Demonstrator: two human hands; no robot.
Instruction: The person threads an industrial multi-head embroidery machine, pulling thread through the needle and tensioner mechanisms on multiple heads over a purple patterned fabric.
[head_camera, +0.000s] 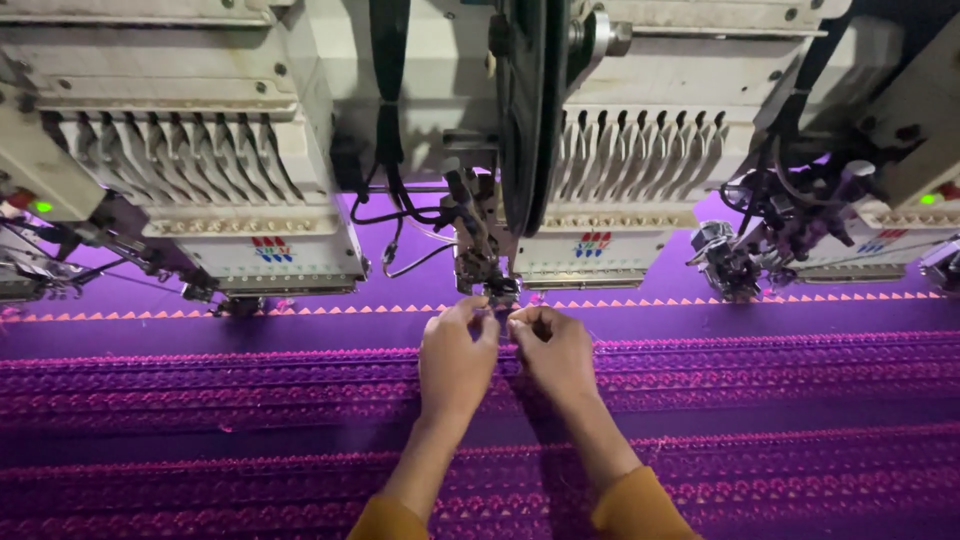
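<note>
Both hands are seen at the centre of the frame, stretched out over the purple cloth (200, 340). The left hand (455, 355) is held with its fingers curled in, thumb and forefinger pinched together at the tip; something very fine may be nipped there, but it is too small to be made out. The right hand (553, 352) is closed the same way, fingertips drawn together just beside those of the left, nearly touching. Both pinches are placed right under the small dark sewing attachment (480, 245) that hangs between two machine heads, and the fingertips are almost against its lower end.

The cloth is spread across the whole lower half of the frame, with bands of pink stitched pattern (760, 365) running left to right and a row of small orange triangles (150, 316) along its upper edge. A cream machine head (210, 150) is seen at upper left, another (630, 160) at upper right. Mustard-coloured sleeve cuffs (640, 510) are shown at the bottom edge.
</note>
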